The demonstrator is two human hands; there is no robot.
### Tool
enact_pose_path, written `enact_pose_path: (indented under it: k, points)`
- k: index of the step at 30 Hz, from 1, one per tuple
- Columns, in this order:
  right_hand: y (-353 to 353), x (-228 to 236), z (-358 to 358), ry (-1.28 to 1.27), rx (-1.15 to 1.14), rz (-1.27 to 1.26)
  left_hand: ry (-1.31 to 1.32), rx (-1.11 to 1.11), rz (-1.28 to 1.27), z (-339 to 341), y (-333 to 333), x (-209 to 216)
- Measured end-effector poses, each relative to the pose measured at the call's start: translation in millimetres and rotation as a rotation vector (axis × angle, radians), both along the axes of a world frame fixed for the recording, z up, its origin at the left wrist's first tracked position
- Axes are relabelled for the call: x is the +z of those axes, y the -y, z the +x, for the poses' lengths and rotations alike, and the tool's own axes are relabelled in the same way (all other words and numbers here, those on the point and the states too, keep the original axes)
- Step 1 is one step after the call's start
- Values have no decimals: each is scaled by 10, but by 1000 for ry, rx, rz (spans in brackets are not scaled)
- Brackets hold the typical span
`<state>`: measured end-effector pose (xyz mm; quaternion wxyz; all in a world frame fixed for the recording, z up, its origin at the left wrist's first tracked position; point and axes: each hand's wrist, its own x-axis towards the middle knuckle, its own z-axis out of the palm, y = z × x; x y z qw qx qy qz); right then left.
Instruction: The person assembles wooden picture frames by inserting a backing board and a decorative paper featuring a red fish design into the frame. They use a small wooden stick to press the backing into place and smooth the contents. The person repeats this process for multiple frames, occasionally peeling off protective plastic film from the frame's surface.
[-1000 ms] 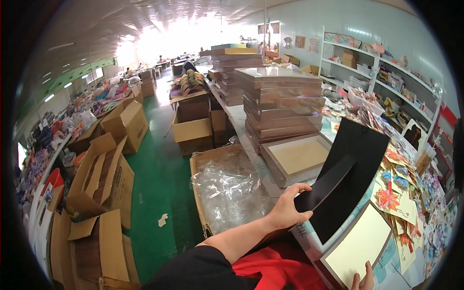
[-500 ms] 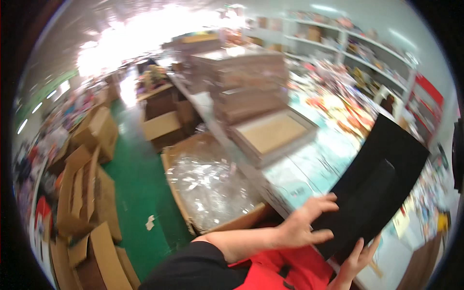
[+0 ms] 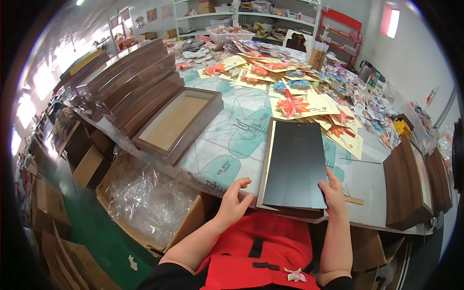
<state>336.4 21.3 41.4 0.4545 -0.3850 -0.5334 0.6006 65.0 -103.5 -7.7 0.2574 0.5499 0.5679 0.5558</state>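
A black board (image 3: pixel 296 166), smooth and rectangular, lies over a brown wooden picture frame (image 3: pixel 261 186) at the near edge of the table. A pale strip shows along the board's left side, inside the frame. My right hand (image 3: pixel 334 194) grips the board's lower right edge, thumb on top and the other fingers partly hidden. Just left of the frame is my left hand (image 3: pixel 234 202), its thumb and fingers apart and nothing held in them. Farther left, another brown frame (image 3: pixel 181 118) with a tan inside lies beside a tall stack of brown frames (image 3: pixel 140 79).
Cream cards (image 3: pixel 316 104) with red and blue figures are heaped beyond the board. More brown frames (image 3: pixel 408 183) stand at the right table edge. A carton of clear plastic wrapping (image 3: pixel 150 198) sits below the table on the left. Shelves (image 3: pixel 275 19) line the back.
My view has swung right toward the table. The black board, held up and tilted before, is now down on the frame. My left hand is away from the board's side.
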Motion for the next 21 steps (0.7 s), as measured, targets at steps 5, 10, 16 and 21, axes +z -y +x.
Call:
enact_pose_path:
  k: [5, 10, 16, 21]
  points:
    - [-13, 71, -68, 220, -34, 62, 118, -102, -110, 52, 32, -9]
    - [-59, 115, -85, 760, -134, 348, 36, -170, -102, 181, -10, 80]
    - [-90, -63, -62, 1139, -244, 567, -24, -149, -44, 244, -78, 24]
    - [-30, -84, -33, 936, -200, 510, -39, -147, -52, 253, -103, 59]
